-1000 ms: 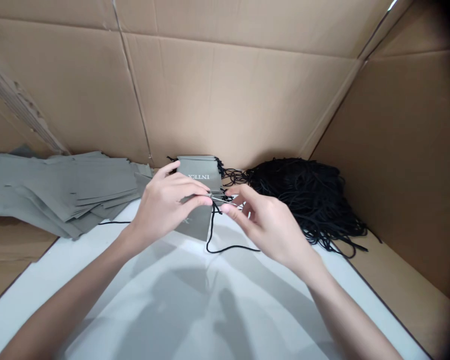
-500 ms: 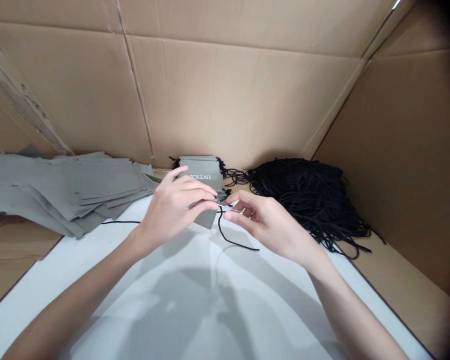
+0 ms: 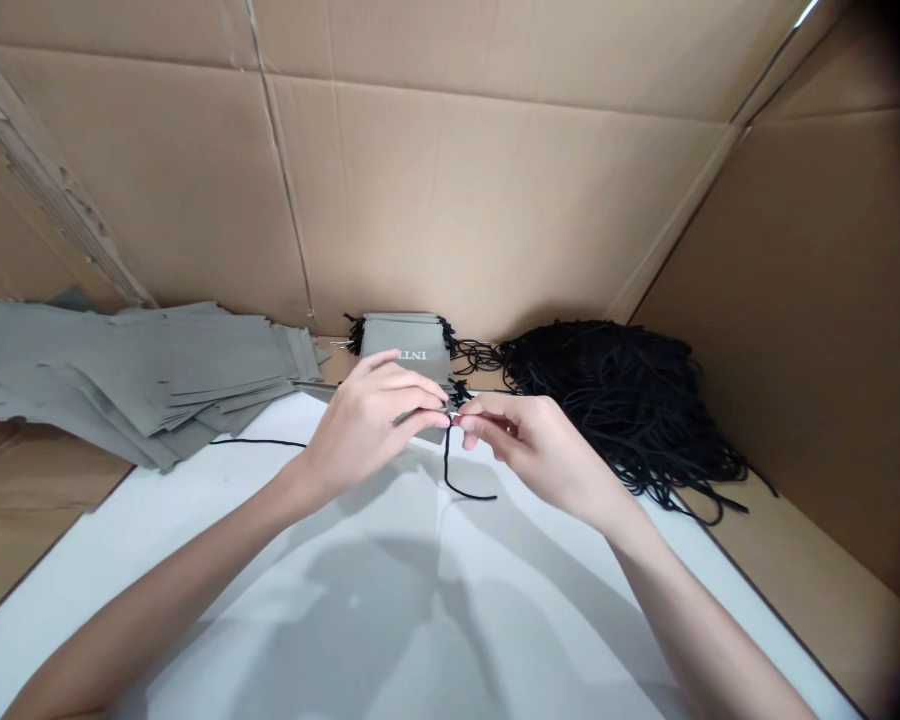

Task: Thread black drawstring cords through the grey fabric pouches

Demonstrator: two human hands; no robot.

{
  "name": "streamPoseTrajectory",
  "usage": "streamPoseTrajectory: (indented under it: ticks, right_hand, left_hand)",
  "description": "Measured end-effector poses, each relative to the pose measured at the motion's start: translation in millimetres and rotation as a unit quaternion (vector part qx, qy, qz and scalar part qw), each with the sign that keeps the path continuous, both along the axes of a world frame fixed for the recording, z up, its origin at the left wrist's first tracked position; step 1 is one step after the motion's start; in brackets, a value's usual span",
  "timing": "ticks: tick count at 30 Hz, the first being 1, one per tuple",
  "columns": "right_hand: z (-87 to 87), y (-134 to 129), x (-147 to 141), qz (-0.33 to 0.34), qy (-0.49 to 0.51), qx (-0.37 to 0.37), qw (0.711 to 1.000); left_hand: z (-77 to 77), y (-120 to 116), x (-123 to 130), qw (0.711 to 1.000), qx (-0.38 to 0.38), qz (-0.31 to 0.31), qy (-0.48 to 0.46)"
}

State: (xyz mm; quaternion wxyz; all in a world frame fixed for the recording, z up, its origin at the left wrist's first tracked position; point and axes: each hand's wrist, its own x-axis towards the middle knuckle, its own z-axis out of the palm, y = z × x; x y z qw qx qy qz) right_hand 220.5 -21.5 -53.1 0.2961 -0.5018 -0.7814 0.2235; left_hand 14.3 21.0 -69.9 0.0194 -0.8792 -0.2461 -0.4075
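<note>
My left hand pinches a small grey fabric pouch by its edge, thumb below and fingers above, covering most of it. My right hand meets it at the pouch's corner, thumb and forefinger pressed together. What sits between those right fingertips is too small to make out. A black cord hangs down from where the fingertips meet and curls to the right over the white tabletop. Another length of black cord runs out to the left behind my left wrist.
Flat grey pouches lie in a loose heap at the left. Behind my hands is a stack of corded pouches with white lettering. A big pile of black cords lies at the right. Cardboard walls enclose the back and right side.
My right hand has closed in on the left at the pouch's corner. The thin metal piece seen between the hands is now hidden. The hanging cord falls straighter.
</note>
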Motion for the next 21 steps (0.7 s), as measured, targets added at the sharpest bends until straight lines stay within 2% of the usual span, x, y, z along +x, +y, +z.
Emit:
streamPoseTrajectory:
  ticks: [3,5,7,11,13,16,21]
  right_hand:
    - [0.0,7.4,10.7,0.01,0.101,-0.031,0.994]
    - [0.5,13.9,20.1,0.006,0.168,-0.055,0.984]
    - [0.0,20.4,28.1,0.004,0.22,-0.079,0.972]
    - [-3.4,28.7,34.4,0.01,0.26,-0.11,0.959]
    - [-5.2,30.2,34.3,0.021,0.258,-0.12,0.958]
    - [-7.2,31.2,35.6,0.049,0.234,-0.125,0.963]
    - [-7.2,32.0,45.0,0.08,0.131,-0.104,0.983]
  left_hand:
    - [8.7,0.7,-4.0,0.997,0.032,0.06,-0.031]
    - [18.4,2.4,-11.2,0.986,0.061,0.121,-0.095]
    - [28.0,6.2,-21.4,0.971,0.058,0.157,-0.168]
    - [38.9,18.7,-40.5,0.962,-0.085,0.108,-0.236]
    - [40.6,23.6,-45.6,0.95,-0.134,0.089,-0.268]
    - [42.9,25.6,-49.2,0.937,-0.167,0.08,-0.298]
    - [48.6,21.0,-53.1,0.939,-0.21,0.073,-0.263]
